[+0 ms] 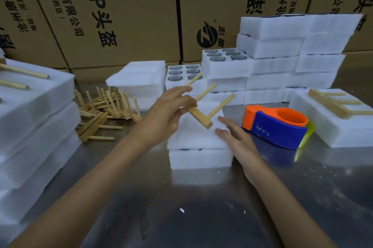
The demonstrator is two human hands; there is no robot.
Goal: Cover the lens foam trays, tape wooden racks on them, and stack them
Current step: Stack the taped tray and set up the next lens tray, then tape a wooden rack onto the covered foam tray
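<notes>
A covered white foam tray [198,154] sits in the middle of the steel table [201,207], its white foam cover [191,132] on top. My left hand [167,114] pinches a wooden rack [203,115] with three pegs and holds it tilted just above the cover. My right hand [234,134] rests with straight fingers on the cover's right edge. An orange and blue tape dispenser [276,126] lies right of that hand.
A pile of loose wooden racks [105,110] lies at the left. Stacked taped trays [34,118] fill the left edge; another tray with a rack [335,118] is at right. Open lens trays [184,75], foam covers [139,82] and a foam wall [282,56] stand behind, before cardboard boxes.
</notes>
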